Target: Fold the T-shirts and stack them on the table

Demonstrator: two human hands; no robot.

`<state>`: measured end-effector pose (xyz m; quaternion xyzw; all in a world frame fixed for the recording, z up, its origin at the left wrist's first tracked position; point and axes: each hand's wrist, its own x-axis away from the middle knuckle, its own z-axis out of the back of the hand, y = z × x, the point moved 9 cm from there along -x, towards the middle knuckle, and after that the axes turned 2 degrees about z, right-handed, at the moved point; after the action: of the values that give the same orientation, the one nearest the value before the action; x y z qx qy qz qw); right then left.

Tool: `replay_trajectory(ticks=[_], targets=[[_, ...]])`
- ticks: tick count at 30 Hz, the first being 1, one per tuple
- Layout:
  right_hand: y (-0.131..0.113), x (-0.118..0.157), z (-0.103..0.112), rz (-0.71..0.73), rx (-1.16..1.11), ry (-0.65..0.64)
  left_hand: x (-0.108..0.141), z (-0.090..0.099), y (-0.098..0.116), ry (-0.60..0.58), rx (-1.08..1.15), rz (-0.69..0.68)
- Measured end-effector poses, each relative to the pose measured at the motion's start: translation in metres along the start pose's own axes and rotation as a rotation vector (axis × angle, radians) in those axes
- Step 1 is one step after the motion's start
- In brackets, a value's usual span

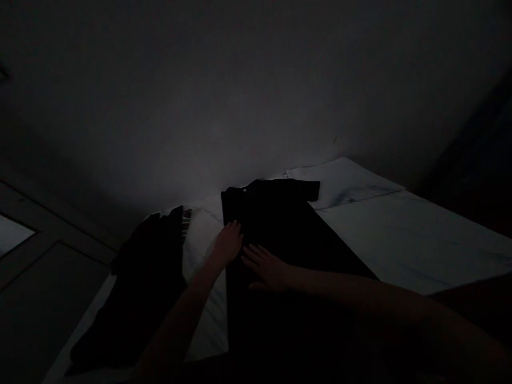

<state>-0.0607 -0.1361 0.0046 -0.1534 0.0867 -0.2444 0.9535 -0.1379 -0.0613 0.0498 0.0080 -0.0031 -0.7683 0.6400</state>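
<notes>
A black shirt (280, 224) lies spread on a pale sheet, its neck end toward the wall and one short sleeve out to the right. My left hand (229, 242) rests on the shirt's left edge, fingers apart and holding nothing. Flat on the dark cloth just to its right is my right hand (267, 268), its fingers spread. The room is very dim, so folds in the fabric cannot be made out.
Another dark garment (148, 288) lies crumpled on the left side of the bed sheet (376, 229). A white pillow (344, 181) is at the back right. Behind the bed stands a grey wall (224, 96); a panelled door (52, 277) shows at left.
</notes>
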Motion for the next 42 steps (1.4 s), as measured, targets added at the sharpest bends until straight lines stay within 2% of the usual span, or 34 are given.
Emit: replay_trajectory(ticks=[3, 6, 8, 11, 13, 16, 19, 21, 23, 25, 31, 36, 39, 42], targets=[[-0.001, 0.012, -0.007, 0.035, -0.074, -0.046, -0.045, -0.027, -0.001, 0.102, -0.017, 0.049], [0.010, 0.032, 0.012, 0.041, -0.184, -0.067, -0.061, -0.050, 0.000, 0.114, -0.044, 0.048], [0.045, 0.047, 0.039, -0.114, -0.233, -0.004, -0.067, -0.054, 0.000, 0.073, -0.098, 0.045], [0.127, 0.082, 0.084, -0.551, -0.161, 0.159, -0.085, -0.034, 0.012, 0.010, -0.191, 0.057], [0.173, 0.108, 0.104, -0.811, -0.060, 0.205, -0.104, -0.012, 0.041, 0.002, -0.197, 0.013], [0.209, 0.133, 0.115, -0.998, 0.015, 0.208, -0.138, 0.011, 0.110, -0.001, -0.115, -0.115], [0.213, 0.147, 0.111, -1.054, 0.031, 0.196, -0.173, 0.013, 0.177, 0.006, -0.049, -0.170], [0.208, 0.155, 0.107, -1.078, 0.037, 0.179, -0.194, 0.006, 0.211, 0.018, -0.018, -0.174], [0.203, 0.160, 0.104, -1.093, 0.041, 0.163, -0.210, -0.003, 0.233, 0.013, 0.007, -0.164], [0.201, 0.165, 0.102, -1.104, 0.043, 0.156, -0.223, -0.013, 0.245, 0.000, 0.025, -0.143], [0.198, 0.171, 0.096, -1.101, 0.040, 0.157, -0.241, -0.025, 0.249, 0.035, 0.087, -0.027], [0.188, 0.167, 0.090, -1.073, 0.061, 0.126, -0.246, -0.013, 0.239, 0.080, 0.219, 0.065], [0.175, 0.157, 0.094, -1.049, 0.031, 0.150, -0.246, 0.007, 0.202, 0.114, 0.333, 0.133], [0.155, 0.136, 0.099, -0.981, -0.027, 0.187, -0.237, 0.028, 0.139, 0.139, 0.458, 0.133]])
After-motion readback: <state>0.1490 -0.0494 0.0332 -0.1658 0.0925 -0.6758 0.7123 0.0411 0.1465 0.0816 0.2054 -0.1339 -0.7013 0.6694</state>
